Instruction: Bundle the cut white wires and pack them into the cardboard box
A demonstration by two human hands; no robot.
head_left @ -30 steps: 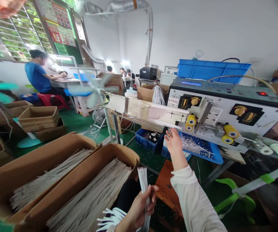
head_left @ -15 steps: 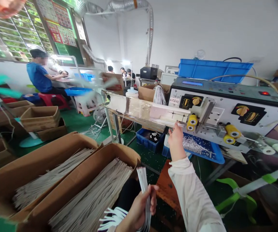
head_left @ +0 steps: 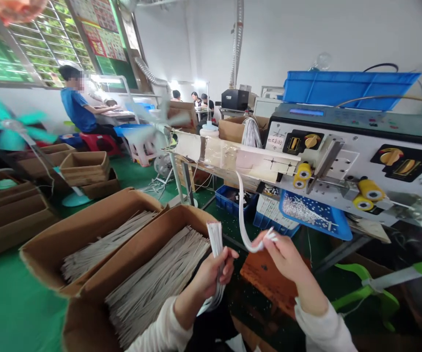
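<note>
My left hand (head_left: 211, 271) is closed round a bundle of white cut wires (head_left: 216, 239) that stands up from the fist. My right hand (head_left: 282, 254) pinches the ends of a few white wires (head_left: 242, 215) that curve up toward the long white trough (head_left: 233, 159) of the wire-cutting machine (head_left: 361, 156). The two hands are close together, above my lap. Yellow rollers (head_left: 302, 173) sit on the machine's front face.
Two cardboard boxes (head_left: 130, 264) full of cut wires lie at my lower left. A blue tray (head_left: 315, 215) of small white bits hangs under the machine. A green fan (head_left: 11, 127) spins at left. A person in blue (head_left: 75, 107) sits at a far table. A wooden stool (head_left: 269, 278) stands below my hands.
My right hand has come down from the machine's trough toward my left hand, drawing a few white wires with it. The camera has shifted a little to the left.
</note>
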